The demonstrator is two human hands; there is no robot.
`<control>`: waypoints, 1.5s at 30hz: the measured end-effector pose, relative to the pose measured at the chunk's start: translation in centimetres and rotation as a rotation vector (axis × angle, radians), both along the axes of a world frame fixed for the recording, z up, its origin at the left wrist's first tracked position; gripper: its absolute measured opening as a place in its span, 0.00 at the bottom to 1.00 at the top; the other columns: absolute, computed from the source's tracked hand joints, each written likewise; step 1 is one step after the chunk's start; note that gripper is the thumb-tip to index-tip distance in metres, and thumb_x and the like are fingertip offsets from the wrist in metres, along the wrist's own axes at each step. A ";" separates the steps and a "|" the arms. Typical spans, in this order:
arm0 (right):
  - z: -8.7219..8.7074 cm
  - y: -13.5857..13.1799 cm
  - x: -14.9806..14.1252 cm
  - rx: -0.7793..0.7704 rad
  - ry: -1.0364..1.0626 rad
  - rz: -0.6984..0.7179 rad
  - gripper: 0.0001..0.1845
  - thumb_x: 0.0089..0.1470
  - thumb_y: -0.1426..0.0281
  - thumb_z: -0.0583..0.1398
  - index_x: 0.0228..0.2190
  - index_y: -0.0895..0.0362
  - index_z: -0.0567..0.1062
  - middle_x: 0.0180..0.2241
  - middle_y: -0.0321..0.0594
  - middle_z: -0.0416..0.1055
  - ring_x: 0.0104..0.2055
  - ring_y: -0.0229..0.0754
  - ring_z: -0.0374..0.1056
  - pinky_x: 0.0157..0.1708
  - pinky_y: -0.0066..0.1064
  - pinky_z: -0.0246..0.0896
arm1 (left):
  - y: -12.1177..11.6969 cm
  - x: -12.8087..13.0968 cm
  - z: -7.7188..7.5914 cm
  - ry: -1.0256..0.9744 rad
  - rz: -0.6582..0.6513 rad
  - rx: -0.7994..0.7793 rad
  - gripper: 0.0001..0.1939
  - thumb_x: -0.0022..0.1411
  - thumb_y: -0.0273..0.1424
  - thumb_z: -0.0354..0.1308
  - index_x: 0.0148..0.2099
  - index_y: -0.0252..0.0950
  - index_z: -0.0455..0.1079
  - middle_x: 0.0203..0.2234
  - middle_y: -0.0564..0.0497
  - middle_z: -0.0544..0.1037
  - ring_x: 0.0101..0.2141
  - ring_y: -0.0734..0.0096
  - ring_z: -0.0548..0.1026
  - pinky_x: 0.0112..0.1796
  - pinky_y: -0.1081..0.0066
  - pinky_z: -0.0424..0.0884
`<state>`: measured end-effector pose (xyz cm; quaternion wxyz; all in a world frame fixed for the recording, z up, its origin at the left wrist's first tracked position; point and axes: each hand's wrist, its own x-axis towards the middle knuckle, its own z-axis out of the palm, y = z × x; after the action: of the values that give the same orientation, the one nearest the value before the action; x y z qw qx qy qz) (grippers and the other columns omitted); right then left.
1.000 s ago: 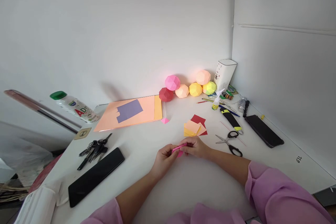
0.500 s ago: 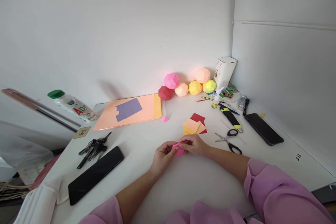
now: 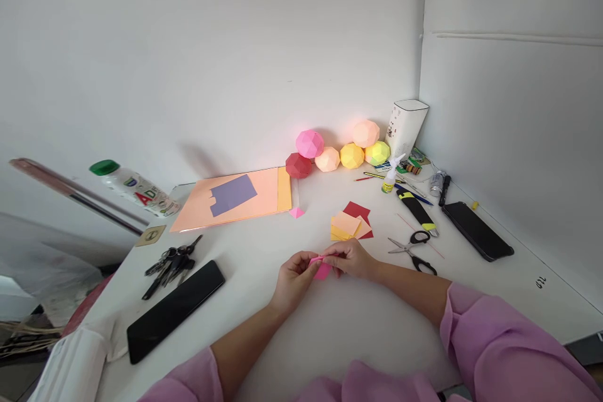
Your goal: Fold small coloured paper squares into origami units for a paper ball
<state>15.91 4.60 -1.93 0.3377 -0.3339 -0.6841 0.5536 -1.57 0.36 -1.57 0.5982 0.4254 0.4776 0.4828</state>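
Note:
A small pink piece of paper is pinched between both hands just above the white table. My left hand grips its left side with closed fingers. On the opposite side, my right hand has thumb and fingers closed on the paper's upper edge, where it looks folded. Fingers hide part of the paper. Just beyond the hands lies a loose pile of cut paper pieces in peach, yellow and red. Scissors with black handles rest partly open to the right of my right hand.
Several faceted paper balls are stacked by the wall. Peach sheets lie at left under a purple piece. A glue bottle, utility knife, black phone, keys and white bottle surround the work area.
Both hands keep hold of the pink paper, and its upper edge looks more folded down between the fingers. The whole view has shifted slightly.

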 end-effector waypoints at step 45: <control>0.5 0.6 0.1 -0.187 0.024 0.065 0.16 0.52 0.59 0.60 0.30 0.61 0.73 0.20 0.34 0.69 0.18 0.32 0.64 0.17 0.22 0.56 | -0.4 -0.2 0.4 0.114 0.036 0.007 0.15 0.54 0.43 0.59 0.29 0.35 0.64 0.22 0.54 0.69 0.22 0.77 0.66 0.22 0.77 0.62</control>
<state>16.05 5.19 -1.47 0.2949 -0.3352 -0.6357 0.6297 -1.76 -0.03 -1.17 0.5599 0.4456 0.5167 0.4700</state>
